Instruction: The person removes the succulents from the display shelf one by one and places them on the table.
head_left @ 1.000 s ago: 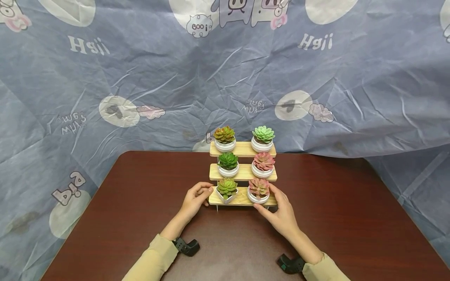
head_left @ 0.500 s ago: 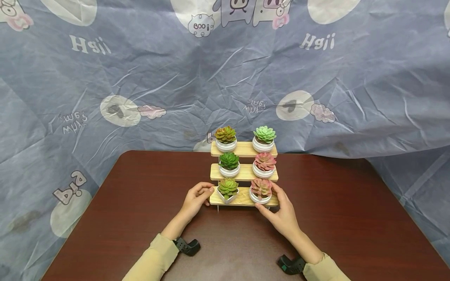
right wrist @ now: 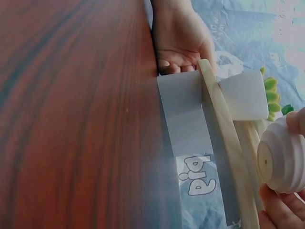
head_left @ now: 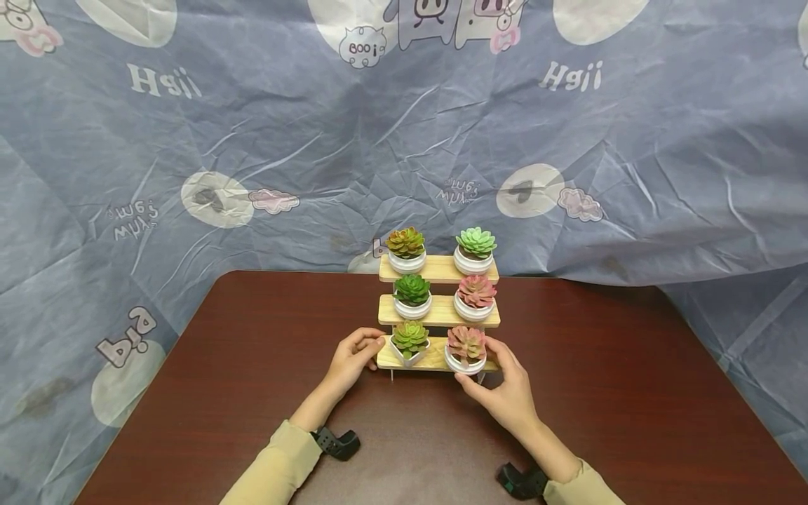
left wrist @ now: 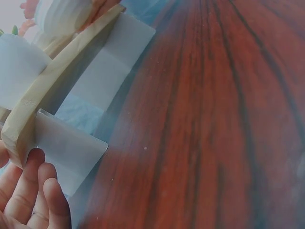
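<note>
A three-tier wooden plant stand with pale boards and clear legs stands on the table. My left hand grips the left end of its lowest board, fingertips under the edge in the left wrist view. Between thumb and fingers, my right hand holds a pink succulent in a round white pot at the board's right side. The pot's underside shows in the right wrist view, tilted and off the board. A light green succulent in an angular white pot sits at the left of that board.
On the middle board are a dark green succulent and another pink one. The top board bears a brownish-green succulent and a mint-green one. A blue printed cloth hangs behind the dark red-brown table.
My right hand has lifted the lower pink succulent's pot off the board and brought it slightly toward me and to the left. My left hand stays on the board's end.
</note>
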### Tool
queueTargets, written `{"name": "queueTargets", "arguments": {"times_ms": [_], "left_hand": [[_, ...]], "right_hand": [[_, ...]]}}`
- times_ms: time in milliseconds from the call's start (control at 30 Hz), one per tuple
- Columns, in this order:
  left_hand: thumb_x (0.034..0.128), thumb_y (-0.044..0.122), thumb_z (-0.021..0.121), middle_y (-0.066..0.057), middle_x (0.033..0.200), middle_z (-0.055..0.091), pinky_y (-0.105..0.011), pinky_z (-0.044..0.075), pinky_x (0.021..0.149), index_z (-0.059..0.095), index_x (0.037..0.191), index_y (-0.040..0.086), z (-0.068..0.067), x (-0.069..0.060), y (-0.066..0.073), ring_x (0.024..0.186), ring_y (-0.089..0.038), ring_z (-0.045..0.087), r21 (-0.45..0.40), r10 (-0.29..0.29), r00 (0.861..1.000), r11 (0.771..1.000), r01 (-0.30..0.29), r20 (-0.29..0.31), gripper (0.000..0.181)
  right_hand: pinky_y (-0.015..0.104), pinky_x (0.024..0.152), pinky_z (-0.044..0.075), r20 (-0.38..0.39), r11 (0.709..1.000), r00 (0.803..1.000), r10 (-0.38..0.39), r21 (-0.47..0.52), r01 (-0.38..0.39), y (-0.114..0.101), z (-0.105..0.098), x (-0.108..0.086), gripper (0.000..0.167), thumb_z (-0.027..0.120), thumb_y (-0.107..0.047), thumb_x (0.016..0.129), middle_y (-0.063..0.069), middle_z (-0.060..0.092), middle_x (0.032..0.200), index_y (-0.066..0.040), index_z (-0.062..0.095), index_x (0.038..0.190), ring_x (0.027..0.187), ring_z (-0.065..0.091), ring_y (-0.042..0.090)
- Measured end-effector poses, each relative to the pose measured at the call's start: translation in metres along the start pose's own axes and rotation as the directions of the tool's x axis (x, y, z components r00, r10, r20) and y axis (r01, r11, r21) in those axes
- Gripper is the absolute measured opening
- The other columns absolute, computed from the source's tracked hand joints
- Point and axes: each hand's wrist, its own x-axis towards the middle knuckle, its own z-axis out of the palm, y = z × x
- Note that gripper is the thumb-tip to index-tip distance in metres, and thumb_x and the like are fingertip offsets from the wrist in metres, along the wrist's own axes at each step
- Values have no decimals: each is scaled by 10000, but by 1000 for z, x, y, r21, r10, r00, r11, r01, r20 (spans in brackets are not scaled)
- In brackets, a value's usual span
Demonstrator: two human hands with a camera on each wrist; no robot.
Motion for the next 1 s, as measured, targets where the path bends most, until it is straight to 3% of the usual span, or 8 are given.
{"name": "queueTargets", "arguments": {"times_ms": [267, 700, 1000], "left_hand": [[939, 55, 564, -22, 789, 634, -336, 509, 572, 584, 1107, -86, 1, 0, -1, 638, -266, 538, -14, -9, 1000, 1000, 9, 2, 220], [941, 55, 562, 25, 770, 639, -307, 501, 566, 586, 1106, -83, -1, 1, -3, 634, -262, 532, -27, -13, 1000, 1000, 13, 2, 217], [941, 59, 563, 19, 772, 636, -299, 501, 569, 591, 1109, -77, -1, 1, -3, 633, -261, 533, -23, -15, 1000, 1000, 15, 0, 218]], "right_hand": [[184, 818, 471, 41, 999, 999, -1, 50, -1, -37, -5, 3, 671, 843, 48, 610, 155, 585, 1108, 69, 528, 1202, 956, 583, 84], [144, 831, 453, 118, 984, 992, -51, 173, 31, -46, 3, -5, 668, 836, 60, 610, 190, 579, 1142, 66, 523, 1199, 994, 587, 82], [214, 803, 496, 170, 969, 983, -74, 245, 31, -46, 10, -11, 663, 835, 68, 612, 166, 585, 1136, 67, 519, 1195, 970, 609, 119]]}}
